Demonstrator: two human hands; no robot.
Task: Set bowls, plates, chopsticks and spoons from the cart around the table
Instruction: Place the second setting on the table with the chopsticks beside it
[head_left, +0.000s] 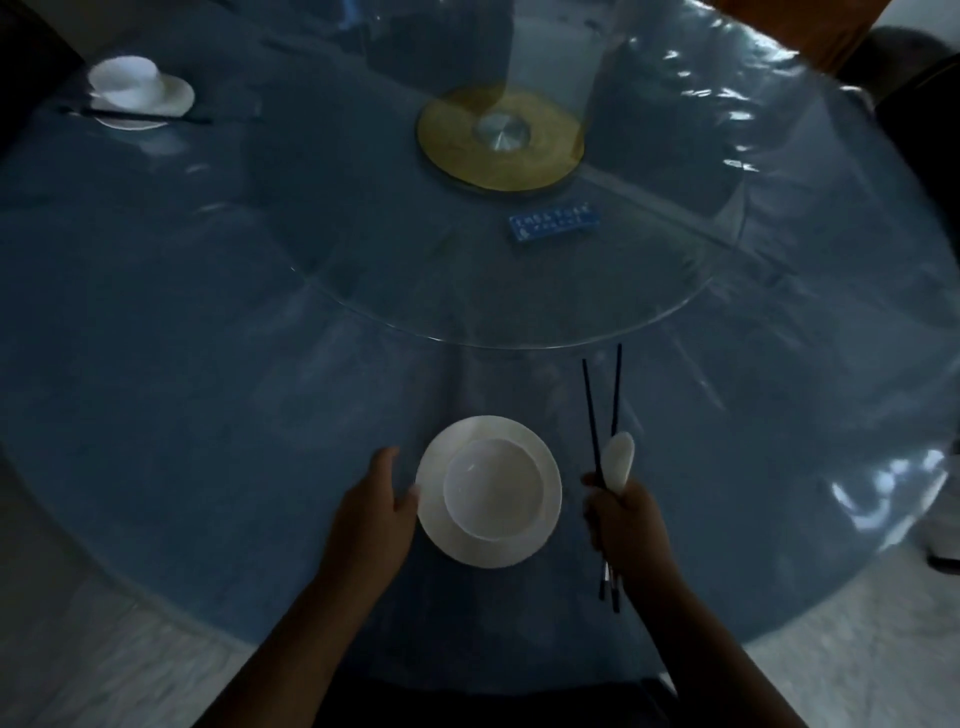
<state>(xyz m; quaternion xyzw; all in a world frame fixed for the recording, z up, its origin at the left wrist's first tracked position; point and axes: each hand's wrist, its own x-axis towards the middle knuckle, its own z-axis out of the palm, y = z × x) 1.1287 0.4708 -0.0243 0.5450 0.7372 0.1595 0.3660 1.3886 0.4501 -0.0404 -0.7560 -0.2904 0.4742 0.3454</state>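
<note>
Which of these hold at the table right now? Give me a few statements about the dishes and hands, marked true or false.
1. The white round bowl sits on the near white round plate. True.
2. The right hand holds the black chopsticks and a white spoon. True.
3. The left hand grips a spoon. False: it holds nothing, at the plate's left rim.
4. The far-left white plate lacks chopsticks. False: dark far chopsticks lie across its near edge.

One head-worn wide-angle view, forward and steeply down, close over the round table (218, 374).
</note>
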